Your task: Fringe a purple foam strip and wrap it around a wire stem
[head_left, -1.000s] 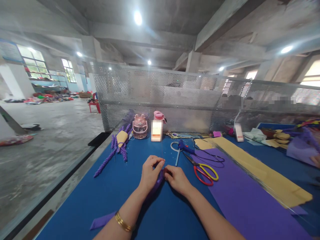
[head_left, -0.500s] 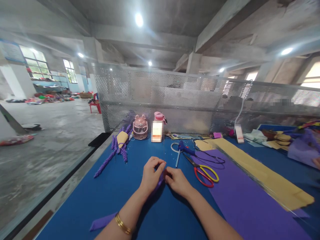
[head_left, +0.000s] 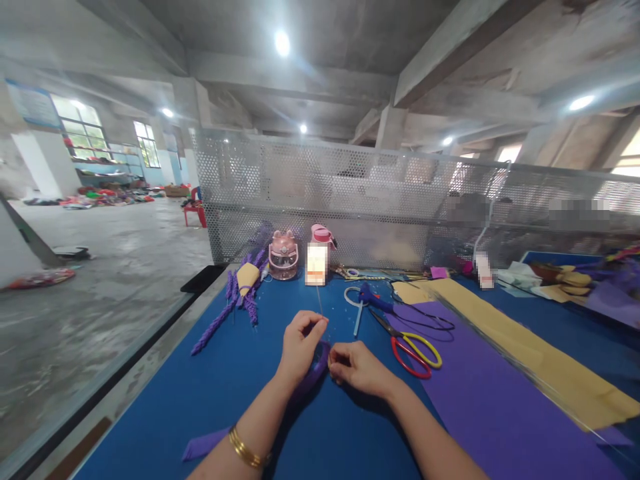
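My left hand (head_left: 303, 343) is closed in a pinch, with a thin wire (head_left: 320, 303) standing up from its fingertips. A narrow purple strip (head_left: 323, 360) curls between my hands and runs back under my left wrist. Its flat tail (head_left: 205, 443) lies on the blue table left of my forearm. My right hand (head_left: 357, 367) has its fingers curled closed at the strip's curved edge; its fingertips are partly hidden. Just right of my hands lie scissors (head_left: 415, 353) with red and yellow handles, and a blue glue gun (head_left: 375, 298) with a pale glue stick (head_left: 359, 318).
A large purple sheet (head_left: 480, 393) and a long yellow sheet (head_left: 530, 347) cover the table's right side. Purple braided stems with a yellow wrap (head_left: 248, 279) lie at the left back. A pink container (head_left: 283, 257) and bottle (head_left: 321, 235) stand before a perforated metal screen (head_left: 370, 193).
The purple strip now bows outward in a visible curve between my hands. The wire above my left fingertips has come into sight. My right hand has shifted slightly down and right.
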Tool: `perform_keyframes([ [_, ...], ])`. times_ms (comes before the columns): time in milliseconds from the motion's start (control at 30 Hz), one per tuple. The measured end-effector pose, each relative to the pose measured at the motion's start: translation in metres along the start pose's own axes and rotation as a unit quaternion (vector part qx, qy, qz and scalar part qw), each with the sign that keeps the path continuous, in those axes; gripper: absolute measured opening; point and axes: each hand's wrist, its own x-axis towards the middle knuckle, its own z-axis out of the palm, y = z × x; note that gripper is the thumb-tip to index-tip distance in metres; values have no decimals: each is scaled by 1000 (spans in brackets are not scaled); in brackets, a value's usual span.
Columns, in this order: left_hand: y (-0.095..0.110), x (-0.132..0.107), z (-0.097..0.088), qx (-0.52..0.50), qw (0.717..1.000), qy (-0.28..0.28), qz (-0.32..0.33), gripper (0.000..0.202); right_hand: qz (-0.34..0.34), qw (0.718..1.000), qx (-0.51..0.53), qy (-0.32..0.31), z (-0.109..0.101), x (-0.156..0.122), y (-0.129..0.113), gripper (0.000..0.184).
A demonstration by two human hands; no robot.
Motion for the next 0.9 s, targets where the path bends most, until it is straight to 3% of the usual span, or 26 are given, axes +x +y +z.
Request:
perform_keyframes([
  [267,1,5,-7,-85,994,42,-59,18,42,990,76,-115,-4,-3,-5,5],
  [567,0,12,-13,-188,970,103,-113,19,114,955,128,-241,-9,-8,0,2],
  [900,8,12,-16,-168,975,99,-101,18,113,954,126,-248,-9,-9,1,5],
])
